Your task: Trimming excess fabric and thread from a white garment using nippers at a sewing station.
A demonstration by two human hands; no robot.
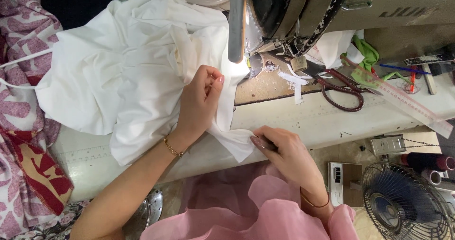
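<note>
A large white cloth (123, 69) lies bunched over the sewing table, with a narrow strip of it running toward the needle of the olive sewing machine (332, 7). My left hand (199, 102) pinches that strip by the fingertips just left of the machine's presser foot. My right hand (284, 152) grips the near end of the white strip at the table's front edge, fingers curled over the fold. A thin bracelet circles each wrist. Pink sheer fabric (251, 207) covers my lap below.
Dark-handled scissors (341, 90) and a clear ruler (407, 102) lie right of the machine, with pens and green scraps beyond. Patterned maroon cloth (23, 126) hangs at the left. A small wire-caged fan (407, 207) and thread spools (433, 166) sit at lower right.
</note>
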